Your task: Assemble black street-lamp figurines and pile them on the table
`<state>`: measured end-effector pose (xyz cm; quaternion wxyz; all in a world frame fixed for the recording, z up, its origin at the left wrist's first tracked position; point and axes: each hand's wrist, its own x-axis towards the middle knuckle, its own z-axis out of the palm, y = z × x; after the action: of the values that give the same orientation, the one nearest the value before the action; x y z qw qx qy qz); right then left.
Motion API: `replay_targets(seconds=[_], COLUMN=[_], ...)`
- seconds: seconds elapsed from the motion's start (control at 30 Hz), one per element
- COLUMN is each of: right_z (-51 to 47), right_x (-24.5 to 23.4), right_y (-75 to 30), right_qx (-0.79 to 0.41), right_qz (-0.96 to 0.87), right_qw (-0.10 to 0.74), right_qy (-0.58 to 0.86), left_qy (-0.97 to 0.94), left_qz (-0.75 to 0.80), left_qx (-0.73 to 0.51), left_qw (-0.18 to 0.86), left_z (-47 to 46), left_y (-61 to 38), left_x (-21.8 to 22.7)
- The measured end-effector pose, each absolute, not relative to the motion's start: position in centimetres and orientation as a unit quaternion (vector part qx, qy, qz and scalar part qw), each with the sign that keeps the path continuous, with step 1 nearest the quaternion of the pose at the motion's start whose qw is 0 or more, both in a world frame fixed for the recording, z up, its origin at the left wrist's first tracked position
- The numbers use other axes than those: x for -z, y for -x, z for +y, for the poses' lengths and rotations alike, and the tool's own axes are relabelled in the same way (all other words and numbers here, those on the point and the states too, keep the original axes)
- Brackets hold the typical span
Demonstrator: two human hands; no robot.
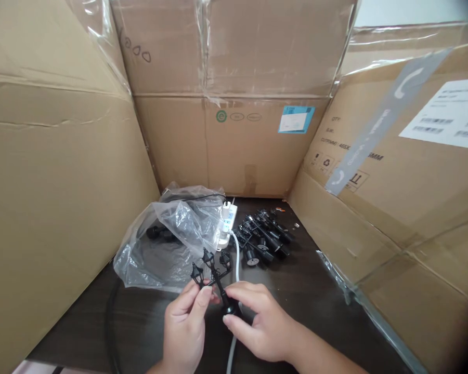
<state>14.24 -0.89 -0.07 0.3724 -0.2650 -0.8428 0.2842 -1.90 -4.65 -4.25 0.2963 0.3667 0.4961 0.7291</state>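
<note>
Black plastic three-lantern lamp post (217, 276) is held between both hands: left hand (185, 323) pinching its arms, right hand (258, 323) gripping its base; matching posts (263, 236) lie heaped beyond.

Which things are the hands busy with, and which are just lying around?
Busy with:
left hand, right hand, small black three-headed lamp post

Just lying around:
pile of black lamp posts, clear plastic bag, white power strip, cardboard box sides
</note>
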Motion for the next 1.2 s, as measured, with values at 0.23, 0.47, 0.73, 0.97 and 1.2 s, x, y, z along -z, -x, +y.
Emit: replay_targets(seconds=[0.23,0.47,0.73,0.97,1.2], right_z=[-1.1,1.4,7.1,8.5,7.3], right_x=[-0.4,-0.8,1.5,2.6,1.4], right_y=[-14.3,-15.2,-18.0,-17.8,-18.0], right_qx=[-0.301,-0.186,0.056,0.106,0.071], right_qz=[-0.847,-0.810,-0.771,-0.787,-0.767], right_qw=[0.338,0.438,0.449,0.381,0.476], right_qy=[0.280,0.341,0.447,0.474,0.424], left_qy=[-0.385,-0.276,-0.237,-0.277,-0.352], left_qz=[0.498,0.464,0.444,0.458,0.499], left_qx=[-0.704,-0.714,-0.720,-0.706,-0.675], left_qw=[0.330,0.445,0.479,0.465,0.414], left_z=[-4.8,-4.4,-4.4,-4.4,-4.4], left_y=[2.5,1.9,1.6,1.6,3.9], left_x=[5.7,4.2,3.5,3.9,2.6])
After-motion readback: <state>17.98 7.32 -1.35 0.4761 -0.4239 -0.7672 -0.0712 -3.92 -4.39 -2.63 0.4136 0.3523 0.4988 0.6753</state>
